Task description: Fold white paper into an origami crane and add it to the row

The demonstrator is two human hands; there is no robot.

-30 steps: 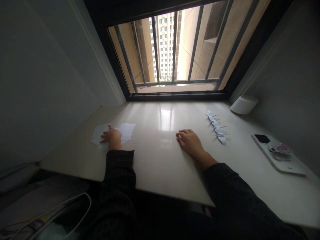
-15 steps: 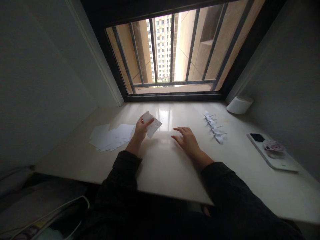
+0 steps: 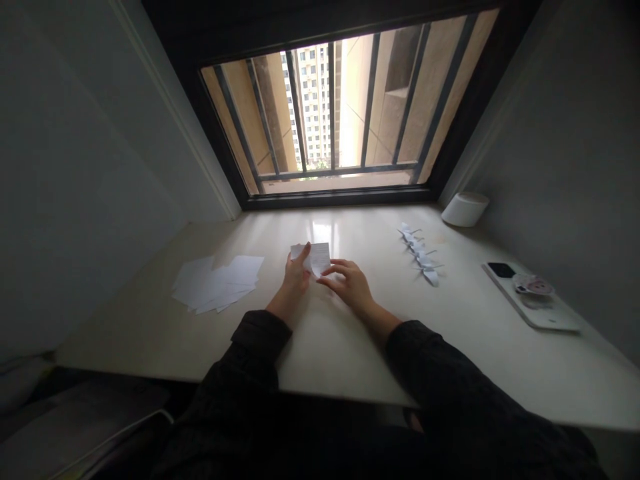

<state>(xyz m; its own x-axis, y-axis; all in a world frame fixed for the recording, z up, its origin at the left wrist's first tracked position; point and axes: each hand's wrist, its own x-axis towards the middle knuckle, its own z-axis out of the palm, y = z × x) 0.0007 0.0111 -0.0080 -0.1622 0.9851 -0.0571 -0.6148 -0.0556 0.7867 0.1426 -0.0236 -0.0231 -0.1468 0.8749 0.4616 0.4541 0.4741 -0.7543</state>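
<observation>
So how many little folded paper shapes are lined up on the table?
About 5, though they overlap and are too small to count surely. The small white folded paper shapes sit in a row on the cream table, right of both hands, running from near the window towards the person.

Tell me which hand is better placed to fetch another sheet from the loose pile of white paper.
Left. The left hand is on the same side as the loose pile of white paper sheets; the right hand would have to cross over. Both hands hold the small white paper slip.
</observation>
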